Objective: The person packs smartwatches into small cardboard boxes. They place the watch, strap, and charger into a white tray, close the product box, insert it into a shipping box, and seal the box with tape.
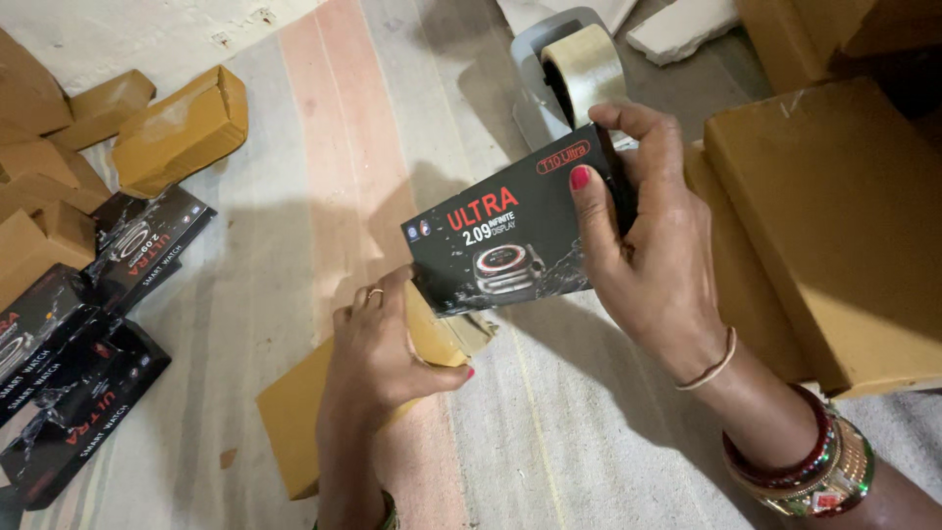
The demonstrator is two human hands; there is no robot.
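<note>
hands two, black box one, brown sleeve one

We see our left hand wearing a thin gold ring on one finger, with a dark green bangle just showing at the wrist. Our right hand has red-painted nails, a slim pale band above the wrist, and lower down a stack of red and ornate gold bangles. Both forearms are bare.

Black watch box in right hand, brown carton under left hand
</note>
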